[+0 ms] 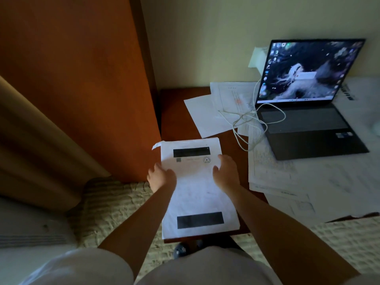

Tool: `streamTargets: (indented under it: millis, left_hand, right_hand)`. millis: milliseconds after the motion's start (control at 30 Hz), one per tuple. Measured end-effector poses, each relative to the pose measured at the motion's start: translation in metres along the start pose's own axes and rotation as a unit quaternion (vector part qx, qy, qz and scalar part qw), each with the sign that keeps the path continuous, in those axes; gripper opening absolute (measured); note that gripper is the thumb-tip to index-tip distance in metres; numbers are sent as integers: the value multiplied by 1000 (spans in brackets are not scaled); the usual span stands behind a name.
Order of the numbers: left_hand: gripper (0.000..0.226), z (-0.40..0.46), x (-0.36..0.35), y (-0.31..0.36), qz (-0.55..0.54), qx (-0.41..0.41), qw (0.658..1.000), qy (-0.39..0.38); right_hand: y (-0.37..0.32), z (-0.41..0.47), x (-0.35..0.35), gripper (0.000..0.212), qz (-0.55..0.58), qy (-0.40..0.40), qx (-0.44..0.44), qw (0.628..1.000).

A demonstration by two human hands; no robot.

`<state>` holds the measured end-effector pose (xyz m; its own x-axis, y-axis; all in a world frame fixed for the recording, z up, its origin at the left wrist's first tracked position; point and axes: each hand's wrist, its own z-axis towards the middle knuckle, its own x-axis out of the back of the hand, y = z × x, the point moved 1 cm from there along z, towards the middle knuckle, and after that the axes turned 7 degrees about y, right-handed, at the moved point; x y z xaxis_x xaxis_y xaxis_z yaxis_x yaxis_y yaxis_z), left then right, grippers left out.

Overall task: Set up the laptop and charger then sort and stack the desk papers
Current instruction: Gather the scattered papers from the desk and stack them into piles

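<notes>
A stack of white papers (195,194) with two black bars lies at the near left corner of the dark wooden desk (174,120). My left hand (161,175) rests on the stack's left edge, and my right hand (226,173) lies on its right side, fingers spread, both flat on the top sheet. An open black laptop (308,112) with its screen lit stands at the back right. A white charger cable (250,120) runs in loops from the laptop's left side over loose papers (207,116). More sheets (287,175) lie spread under and in front of the laptop.
A tall orange-brown wooden panel (82,79) stands left of the desk. A white wall outlet box (258,57) sits behind the laptop. Patterned carpet (115,206) lies below, with a curtain (30,140) at far left.
</notes>
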<state>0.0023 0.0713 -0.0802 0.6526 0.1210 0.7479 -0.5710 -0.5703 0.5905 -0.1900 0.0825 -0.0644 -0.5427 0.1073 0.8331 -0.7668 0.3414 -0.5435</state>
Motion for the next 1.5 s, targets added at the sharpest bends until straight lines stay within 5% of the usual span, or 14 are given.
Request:
streamTargets:
  millis: [100, 200, 300, 567, 733, 833, 967, 1100, 1233, 1367, 1467, 1500]
  left_hand:
    - [43, 2, 0, 24, 0, -113, 992, 55]
    - [35, 7, -9, 46, -30, -168, 985, 18]
    - [37, 12, -21, 66, -62, -148, 986, -50]
    - [38, 39, -42, 82, -106, -17, 992, -64]
    - [28, 48, -47, 81, -97, 6, 993, -70]
    - [30, 47, -48, 80, -98, 5, 992, -79]
    - [36, 45, -50, 79, -115, 11, 990, -79]
    - [36, 47, -50, 76, -139, 27, 986, -86]
    - [27, 49, -48, 79, -159, 44, 981, -101]
    - [25, 47, -38, 86, -284, 137, 939, -134]
    - [31, 43, -23, 88, -398, 209, 881, -147]
    - [33, 40, -15, 89, -438, 222, 858, -152]
  right_hand:
    - [-10, 22, 4, 42, 48, -6, 19, 999]
    - [-17, 45, 3, 39, 41, -13, 34, 998]
    - [-24, 70, -1, 35, 19, 14, 68, 997]
    - [-48, 122, -18, 50, -143, 2, 105, 984]
    - [-47, 136, -18, 23, -293, 3, 178, 939]
    - [-45, 142, -16, 18, -282, 24, 145, 948]
    - [-60, 139, -30, 60, -240, 11, 86, 967]
    - [-53, 140, -29, 38, -317, 85, 169, 929]
    - [-45, 144, -15, 25, -138, 184, 195, 953]
    - [-88, 108, -9, 9, 116, 242, 289, 919]
    - [-118, 74, 3, 30, 337, 122, 79, 930]
    - [-120, 71, 6, 30, 408, 104, -32, 906]
